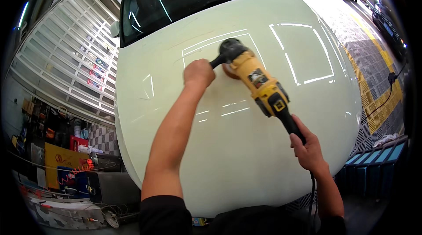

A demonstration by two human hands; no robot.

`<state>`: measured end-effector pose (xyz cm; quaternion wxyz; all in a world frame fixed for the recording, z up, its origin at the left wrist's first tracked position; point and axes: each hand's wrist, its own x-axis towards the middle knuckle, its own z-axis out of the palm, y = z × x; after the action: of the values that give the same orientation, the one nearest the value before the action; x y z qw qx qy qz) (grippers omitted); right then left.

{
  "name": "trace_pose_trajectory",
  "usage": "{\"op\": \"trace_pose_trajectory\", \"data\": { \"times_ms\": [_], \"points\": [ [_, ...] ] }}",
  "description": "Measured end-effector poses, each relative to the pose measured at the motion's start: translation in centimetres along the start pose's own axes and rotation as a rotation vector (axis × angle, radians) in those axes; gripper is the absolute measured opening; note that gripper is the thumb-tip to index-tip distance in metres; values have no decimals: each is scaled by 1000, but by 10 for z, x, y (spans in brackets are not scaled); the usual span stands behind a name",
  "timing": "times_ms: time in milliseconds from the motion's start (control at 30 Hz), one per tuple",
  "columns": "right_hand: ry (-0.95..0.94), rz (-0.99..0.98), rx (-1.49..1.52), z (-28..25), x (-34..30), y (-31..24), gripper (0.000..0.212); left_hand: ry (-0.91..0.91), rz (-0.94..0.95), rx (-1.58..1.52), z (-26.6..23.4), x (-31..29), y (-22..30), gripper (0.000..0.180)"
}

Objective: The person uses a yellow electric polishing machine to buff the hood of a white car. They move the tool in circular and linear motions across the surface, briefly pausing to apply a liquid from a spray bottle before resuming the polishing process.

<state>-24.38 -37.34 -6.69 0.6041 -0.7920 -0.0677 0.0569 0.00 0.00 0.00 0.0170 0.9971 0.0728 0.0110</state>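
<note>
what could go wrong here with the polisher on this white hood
1. The power cord hangs from the rear grip by the right hand, close to the hood's front edge; it might drag across the paint and mark it.
2. The yellow polisher sits tilted on its pad; uneven pressure may leave swirls.
3. The left hand grips only the short side handle, so a kick could slip it.

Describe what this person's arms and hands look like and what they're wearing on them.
Both forearms are bare from the elbow down. The left hand and right hand have no gloves on, and no watch, ring or wristband shows. Dark, black-looking short sleeves cover the upper arms at the lower edge of the picture.
</note>
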Motion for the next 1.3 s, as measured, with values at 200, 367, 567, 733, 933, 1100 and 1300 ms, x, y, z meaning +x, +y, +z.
{"op": "trace_pose_trajectory", "data": {
  "times_ms": [200, 367, 567, 733, 933, 1100, 1300],
  "points": [
    [213, 152, 46, -89, -17, -3, 59, -10, 279, -134, -13, 16, 124, 27],
    [179, 202, 54, -78, -2, -16, 59, -61, 288, -65, -21, 25, 104, 31],
    [14, 106, -80, 20, 52, -59, 58, 28, -60, -101, 3, 22, -47, 27],
    [-170, -47, -249, 99, 85, -81, 58, 100, -298, -87, 12, -15, -178, 29],
    [-400, -151, -387, 164, 117, -98, 59, 171, -456, -58, 30, -57, -285, 25],
    [-428, -224, -406, 174, 156, -98, 60, 212, -499, -25, 30, -40, -310, 25],
    [-254, -47, -276, 90, 169, -80, 56, 117, -383, 52, 4, 51, -185, 29]
  ]
}}
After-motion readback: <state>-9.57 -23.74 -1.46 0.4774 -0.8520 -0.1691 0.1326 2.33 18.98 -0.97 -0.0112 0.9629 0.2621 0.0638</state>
